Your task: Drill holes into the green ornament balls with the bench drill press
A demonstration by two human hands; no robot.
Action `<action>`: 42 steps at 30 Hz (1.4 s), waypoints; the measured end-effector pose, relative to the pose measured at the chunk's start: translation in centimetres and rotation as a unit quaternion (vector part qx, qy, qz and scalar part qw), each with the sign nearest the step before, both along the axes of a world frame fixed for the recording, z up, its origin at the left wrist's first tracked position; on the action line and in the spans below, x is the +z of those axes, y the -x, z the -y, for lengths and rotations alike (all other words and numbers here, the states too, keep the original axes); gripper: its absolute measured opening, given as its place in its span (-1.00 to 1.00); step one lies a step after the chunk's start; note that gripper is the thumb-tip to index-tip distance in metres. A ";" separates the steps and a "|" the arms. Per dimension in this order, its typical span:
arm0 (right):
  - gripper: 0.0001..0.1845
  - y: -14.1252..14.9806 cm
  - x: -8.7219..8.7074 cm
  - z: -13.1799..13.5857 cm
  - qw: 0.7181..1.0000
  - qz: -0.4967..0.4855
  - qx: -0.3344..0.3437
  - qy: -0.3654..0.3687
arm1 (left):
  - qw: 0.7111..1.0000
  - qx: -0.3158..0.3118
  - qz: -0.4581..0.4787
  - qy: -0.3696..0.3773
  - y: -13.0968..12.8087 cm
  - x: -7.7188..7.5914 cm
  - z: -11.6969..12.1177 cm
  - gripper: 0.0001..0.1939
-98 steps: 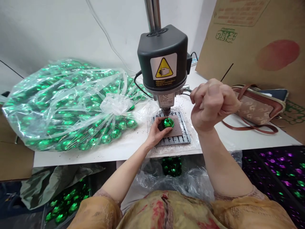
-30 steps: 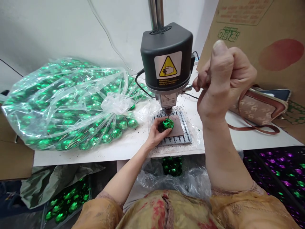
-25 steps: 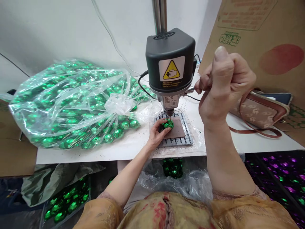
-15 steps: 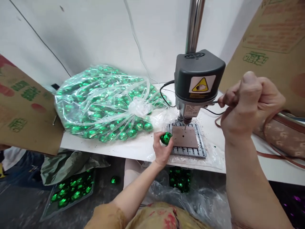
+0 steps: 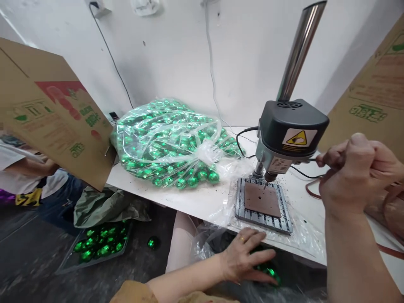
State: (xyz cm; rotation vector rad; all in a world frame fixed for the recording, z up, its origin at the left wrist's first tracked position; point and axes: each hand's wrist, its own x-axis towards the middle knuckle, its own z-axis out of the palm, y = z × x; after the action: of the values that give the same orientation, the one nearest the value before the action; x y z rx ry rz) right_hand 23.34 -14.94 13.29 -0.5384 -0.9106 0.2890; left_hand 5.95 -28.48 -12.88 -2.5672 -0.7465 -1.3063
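My right hand point(image 5: 355, 174) is closed around the feed lever point(image 5: 312, 160) of a small bench drill press point(image 5: 292, 130). Under the drill bit point(image 5: 265, 185), a brown board point(image 5: 261, 199) with a dark hole lies on the slotted metal base point(image 5: 240, 206). Below the table's front edge, my left hand point(image 5: 248, 254) has its fingers spread over shiny green balls point(image 5: 268, 269). The hand partly covers these balls, and no ball shows gripped in it.
A clear bag point(image 5: 208, 151) full of green faceted balls lies on the white table point(image 5: 135, 185). Cardboard boxes point(image 5: 53, 109) stand at both sides. A tub point(image 5: 123, 248) of balls and one loose ball point(image 5: 153, 242) are on the floor. Another person point(image 5: 31, 168) sits at far left.
My left hand has moved from beside the brown board down below the table edge, and the green ball it held is out of its fingers. The right hand stays on the lever. The view has shifted left.
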 end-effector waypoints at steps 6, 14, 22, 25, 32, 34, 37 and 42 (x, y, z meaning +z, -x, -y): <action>-0.47 0.0 0.0 0.0 1.000 -0.011 0.002 -0.001 | 0.870 0.436 0.219 0.066 13.3 4.5 -1.9 -0.41; -0.47 0.7 0.0 -0.4 0.999 -0.037 -0.018 -0.011 | 0.703 0.577 0.342 0.236 26.3 7.5 -7.3 0.08; -0.48 0.4 0.0 0.3 1.000 -0.010 -0.003 0.011 | 0.745 0.459 0.459 0.153 25.4 9.7 -14.0 -0.86; -0.49 0.5 0.0 0.9 1.000 0.000 0.007 0.027 | 0.756 0.410 0.487 0.152 26.4 13.1 -16.8 -0.85; -0.48 0.6 0.1 0.7 1.000 -0.009 0.001 0.014 | 0.743 0.306 0.588 0.090 28.2 19.5 -19.1 -0.75; -0.48 0.6 0.0 0.6 1.000 -0.009 -0.005 0.014 | 0.750 0.286 0.590 0.086 28.3 18.2 -17.2 -0.67; -0.47 0.6 0.0 0.5 1.000 -0.010 -0.011 0.010 | 0.785 0.363 0.493 0.095 28.0 14.6 -13.2 -0.72; -0.48 0.6 0.0 0.3 1.000 -0.016 -0.023 0.004 | 0.841 0.443 0.244 -0.192 23.7 12.9 -9.5 -0.74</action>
State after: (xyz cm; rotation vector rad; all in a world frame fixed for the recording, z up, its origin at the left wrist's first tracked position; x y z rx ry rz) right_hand 22.71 -15.20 13.31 -0.5602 -0.8660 0.2598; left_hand -17.76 -18.95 0.01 -1.2574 -1.3536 -1.5142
